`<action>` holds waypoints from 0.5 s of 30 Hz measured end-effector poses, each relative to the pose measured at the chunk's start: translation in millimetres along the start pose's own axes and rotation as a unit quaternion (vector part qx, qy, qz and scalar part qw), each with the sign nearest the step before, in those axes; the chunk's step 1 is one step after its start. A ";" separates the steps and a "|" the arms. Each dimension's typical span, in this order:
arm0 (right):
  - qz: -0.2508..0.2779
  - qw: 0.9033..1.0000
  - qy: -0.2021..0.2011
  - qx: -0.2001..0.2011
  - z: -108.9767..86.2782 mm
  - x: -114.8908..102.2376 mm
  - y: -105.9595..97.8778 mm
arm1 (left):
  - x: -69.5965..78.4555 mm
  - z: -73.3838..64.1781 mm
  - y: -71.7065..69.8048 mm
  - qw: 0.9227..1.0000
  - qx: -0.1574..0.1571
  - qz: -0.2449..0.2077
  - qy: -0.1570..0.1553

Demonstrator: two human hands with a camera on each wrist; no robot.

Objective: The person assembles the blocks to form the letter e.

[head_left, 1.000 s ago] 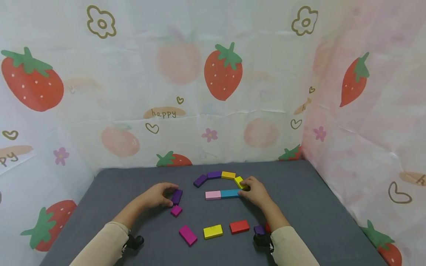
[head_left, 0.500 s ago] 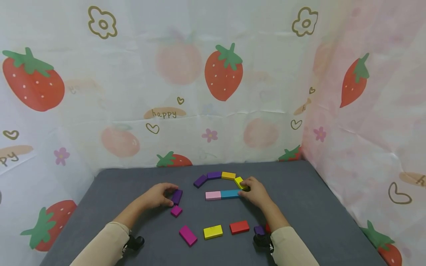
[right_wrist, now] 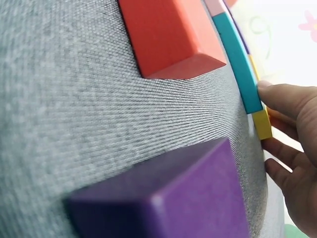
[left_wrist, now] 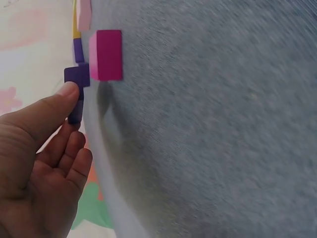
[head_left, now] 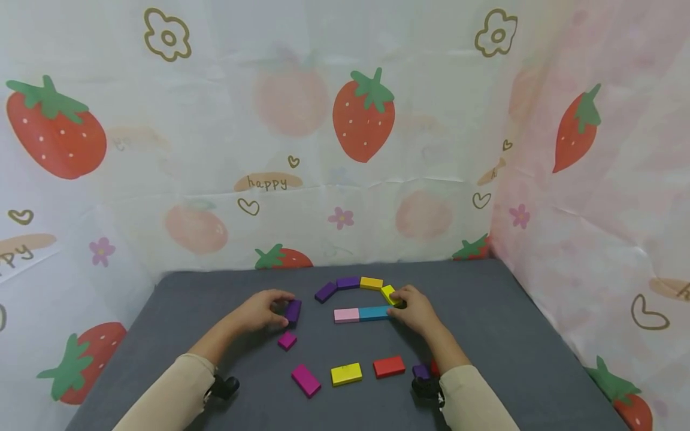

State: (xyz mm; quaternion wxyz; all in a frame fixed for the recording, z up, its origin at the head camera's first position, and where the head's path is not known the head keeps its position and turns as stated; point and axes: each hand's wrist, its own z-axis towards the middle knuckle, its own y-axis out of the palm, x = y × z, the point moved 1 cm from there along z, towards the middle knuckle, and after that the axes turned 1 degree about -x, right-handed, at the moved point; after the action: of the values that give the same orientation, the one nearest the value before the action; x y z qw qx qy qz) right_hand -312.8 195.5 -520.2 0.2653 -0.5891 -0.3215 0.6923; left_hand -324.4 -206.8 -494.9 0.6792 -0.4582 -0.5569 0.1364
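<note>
Left arm (head_left: 209, 346): reaches forward and inward, beige left sleeve (head_left: 167, 395) ending short of the wrist
Left hand (head_left: 259, 311): gripping in a pinch, turned inward
Left thumb (left_wrist: 52, 109): stretched out, its tip pressing
Left fingers (left_wrist: 75, 157): bent, lying below the thumb in the left wrist view
Right arm (head_left: 446, 350): slants forward and inward, right sleeve (head_left: 474, 398) also beige
Right hand (head_left: 414, 314): gripping, knuckles raised
Right thumb (right_wrist: 286, 97): extended, tip pressed down
Right fingers (right_wrist: 285, 152): bent, opposite the thumb, partly hidden
</note>
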 end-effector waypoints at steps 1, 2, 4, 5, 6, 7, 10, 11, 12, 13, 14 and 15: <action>0.000 1.000 0.000 0.000 0.1 0.4 0.2 | 1.8 0.9 0.1 1.000 -0.001 0.001 0.000; -0.001 1.000 -0.001 0.000 0.2 0.7 0.5 | 4.1 1.9 0.3 1.000 -0.001 0.000 -0.003; 0.000 1.000 -0.001 0.000 0.5 1.3 1.2 | 8.1 3.7 1.2 1.000 -0.003 0.000 -0.007; 0.001 1.000 0.001 -0.001 0.7 1.3 1.4 | 10.5 4.7 1.5 1.000 -0.003 0.000 -0.010; 0.001 1.000 0.000 -0.001 0.9 1.6 1.6 | 12.7 5.7 2.0 1.000 -0.004 0.000 -0.013; 0.003 1.000 0.000 -0.001 1.0 1.5 1.7 | 14.5 6.8 2.7 1.000 -0.005 -0.001 -0.015; 0.003 1.000 -0.001 0.000 1.2 1.6 1.8 | 18.9 10.3 5.4 1.000 -0.004 0.001 -0.019; 0.003 1.000 -0.001 0.000 1.3 1.6 1.9 | 20.0 11.5 6.5 1.000 -0.003 0.001 -0.020; 0.003 1.000 -0.001 0.001 1.3 1.5 2.0 | 20.7 12.5 7.7 1.000 -0.002 0.000 -0.020; 0.002 1.000 -0.001 0.001 1.4 1.4 2.1 | 21.2 13.5 9.0 1.000 -0.001 0.000 -0.019; 0.002 1.000 -0.001 0.000 1.5 1.5 2.3 | 21.9 14.3 10.3 1.000 0.000 0.000 -0.019; 0.003 1.000 0.000 0.000 1.6 1.5 2.4 | 22.2 15.0 11.7 1.000 0.000 0.002 -0.016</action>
State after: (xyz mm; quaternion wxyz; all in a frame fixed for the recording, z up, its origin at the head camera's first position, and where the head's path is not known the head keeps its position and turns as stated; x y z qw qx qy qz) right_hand -314.6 194.9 -522.8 0.2635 -0.5900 -0.3198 0.6929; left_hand -326.2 -178.0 -490.5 0.6700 -0.4564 -0.5672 0.1451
